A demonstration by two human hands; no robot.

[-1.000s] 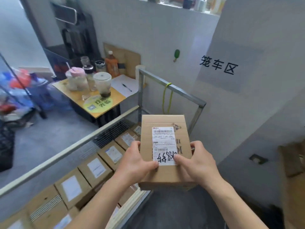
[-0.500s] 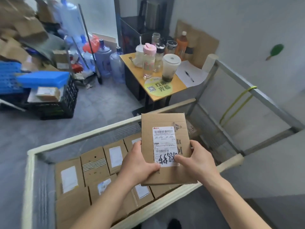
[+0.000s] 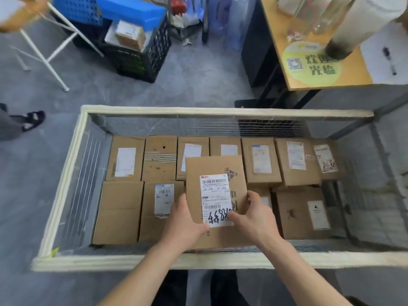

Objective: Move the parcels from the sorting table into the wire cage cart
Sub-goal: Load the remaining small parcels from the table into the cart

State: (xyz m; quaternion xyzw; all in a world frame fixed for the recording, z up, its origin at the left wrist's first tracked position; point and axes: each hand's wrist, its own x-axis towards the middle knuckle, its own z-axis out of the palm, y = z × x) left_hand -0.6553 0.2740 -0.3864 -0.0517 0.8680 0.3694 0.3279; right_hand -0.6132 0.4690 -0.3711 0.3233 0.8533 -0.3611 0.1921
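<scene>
1. The left hand (image 3: 183, 219) and the right hand (image 3: 251, 217) are apart, each clamped on one side of the near end of a flat brown cardboard parcel (image 3: 213, 166). Both thumbs lie on top, at the lower edge of its white printed shipping label (image 3: 215, 195).
2. This parcel is inside the outline of the wire-mesh cage cart with a cream padded rim (image 3: 132, 262), just past the near rail and about midway along it. Whether it touches the boxes beneath cannot be told.
3. Under and beside it, a near row of brown cartons (image 3: 119, 213) lies flat on the cart floor, packed side by side.
4. Behind them, a far row of labelled brown cartons (image 3: 125, 160) sits against the far mesh wall.
5. At the left edge, a foot in a black sandal (image 3: 33, 119) stands on the grey floor.
6. Beyond the cart to the left is a black plastic crate (image 3: 136, 58) with a blue plastic lid (image 3: 132, 9) on top. To the right is a yellow-topped table (image 3: 277, 34) bearing a round green sticker (image 3: 313, 62).
</scene>
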